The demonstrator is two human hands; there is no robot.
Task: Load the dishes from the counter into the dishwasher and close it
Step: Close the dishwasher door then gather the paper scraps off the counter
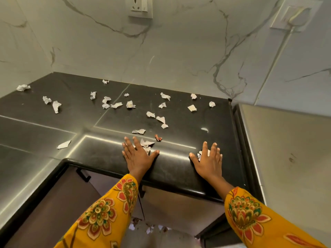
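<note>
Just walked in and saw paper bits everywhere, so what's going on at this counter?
A person in yellow floral sleeves has both hands flat on the black counter near its front edge. The left hand lies over a few torn paper scraps, and the right hand covers another scrap. Many more crumpled scraps are strewn across the counter toward the marble wall. No dishes are visible on the counter, and neither hand grips anything.

On the black worktop (179, 169) lie about twenty-five crumpled white paper scraps (130, 104), most toward the back edge, and one small reddish scrap (158, 138) near the front. Two hands rest flat at the front edge. The marble wall holds two sockets (139, 7).
</note>
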